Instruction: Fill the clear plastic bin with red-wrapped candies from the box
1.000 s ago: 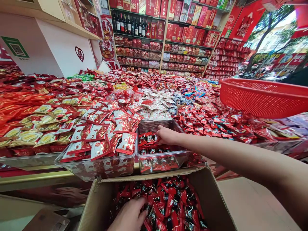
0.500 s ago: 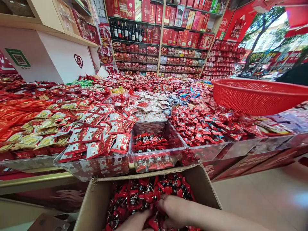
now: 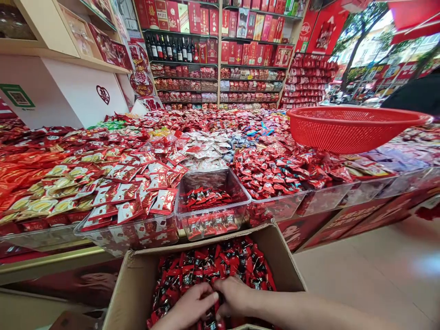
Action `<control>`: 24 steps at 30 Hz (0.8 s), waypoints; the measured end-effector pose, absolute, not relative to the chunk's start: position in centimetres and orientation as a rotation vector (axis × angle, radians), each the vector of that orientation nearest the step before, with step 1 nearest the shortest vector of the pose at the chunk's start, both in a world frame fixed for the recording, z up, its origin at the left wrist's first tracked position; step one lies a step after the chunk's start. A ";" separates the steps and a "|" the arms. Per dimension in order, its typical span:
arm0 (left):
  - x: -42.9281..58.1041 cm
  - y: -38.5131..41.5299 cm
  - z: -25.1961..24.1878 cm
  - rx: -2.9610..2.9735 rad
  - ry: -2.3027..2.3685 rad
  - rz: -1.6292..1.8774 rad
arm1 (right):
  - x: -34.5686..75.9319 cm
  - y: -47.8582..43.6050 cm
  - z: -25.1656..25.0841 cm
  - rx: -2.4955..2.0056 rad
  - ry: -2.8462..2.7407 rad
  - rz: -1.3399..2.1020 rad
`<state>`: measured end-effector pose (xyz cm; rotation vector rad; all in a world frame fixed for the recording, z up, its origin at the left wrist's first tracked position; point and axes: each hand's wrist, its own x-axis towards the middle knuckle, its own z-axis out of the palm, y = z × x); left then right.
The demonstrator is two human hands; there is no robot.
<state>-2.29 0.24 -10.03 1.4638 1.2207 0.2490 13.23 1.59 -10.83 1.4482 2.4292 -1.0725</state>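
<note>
A cardboard box [image 3: 128, 286] in front of me is filled with small wrapped candies [image 3: 192, 266] in red and black wrappers. My left hand [image 3: 193, 303] is in the box with its fingers curled around some of these candies. Close against it, my right hand [image 3: 235, 297] reaches in from the right, its bent fingers closed down on the candies. Both hands' fingertips are partly buried. Just beyond the box, a clear plastic bin [image 3: 212, 214] contains a low layer of similar red and black candies.
Heaps of wrapped sweets [image 3: 127, 192] in clear bins line the counter on both sides. A red mesh basket [image 3: 330, 133] rests on the sweets at right. Shelves with boxes and bottles [image 3: 172, 49] stand behind. Tiled floor [image 3: 347, 270] lies at right. A person's dark sleeve shows at far right.
My left hand has risen out of the candies and come closer to my right hand. My right hand has shifted slightly left. The camera view has moved a little.
</note>
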 end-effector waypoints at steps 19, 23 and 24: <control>-0.8 3.0 -0.3 1.093 1.212 0.999 | 15.2 5.4 -1.5 1.507 1.814 -3.124; -0.3 3.1 0.3 1.170 1.198 0.935 | 15.5 5.1 -1.3 1.617 2.037 -2.950; -0.3 3.2 0.2 1.208 1.216 0.923 | 15.7 5.0 -1.2 1.657 2.127 -2.866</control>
